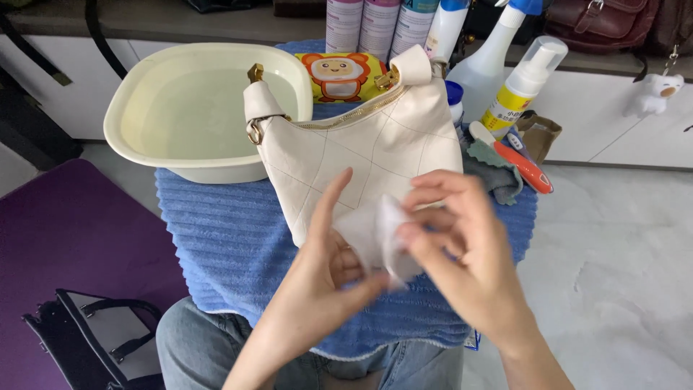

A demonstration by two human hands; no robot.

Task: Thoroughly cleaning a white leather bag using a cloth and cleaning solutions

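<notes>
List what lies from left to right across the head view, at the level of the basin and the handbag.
Cream basin → cream quilted handbag → grey-green cloth → orange-handled brush → small brown paper bag.

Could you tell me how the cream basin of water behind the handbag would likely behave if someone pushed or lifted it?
The cream basin holds shallow water, so it is probably heavy for its size and would slosh. It sits on a soft blue towel, so it would likely drag rather than slide. Part of it seems to overhang the towelled surface, so a push outward might tip it.
</notes>
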